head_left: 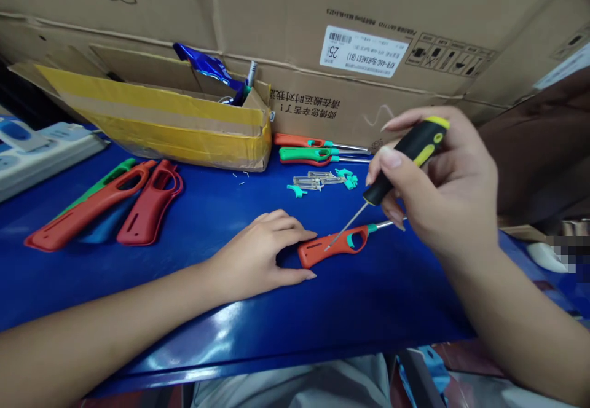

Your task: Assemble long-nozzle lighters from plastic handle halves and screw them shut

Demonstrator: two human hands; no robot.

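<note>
- Head view: grips a black and yellow screwdriver (412, 141) in the right hand (454, 193), fingers and thumb closed round its handle, thin shaft slanting down to the left.
- Has the screwdriver's tip at the handle of an orange lighter (340, 245); cannot tell from above about contact there.
- Spreads thumb and fingers of the left hand (262, 251) on either side of the lighter's handle end, open, without a clear grip; cannot tell about touching.
- Shows the lighter flat on the blue bench (391, 309), back from the near edge, metal rod pointing right beneath the right hand.
- Farther back, toward the far edge: three more lighters (306, 154) side by side, just in front of a big carton (286, 33).
- Between these and the orange lighter: clear plastic parts (318, 180), teal pieces (350, 180) and, to their left, tiny white bits (242, 177).
- Toward the left edge: lighter handles (83, 211) in green, orange, blue and red, partly overlapping, before a yellow-taped box (184, 137) containing a blue packet (212, 70).
</note>
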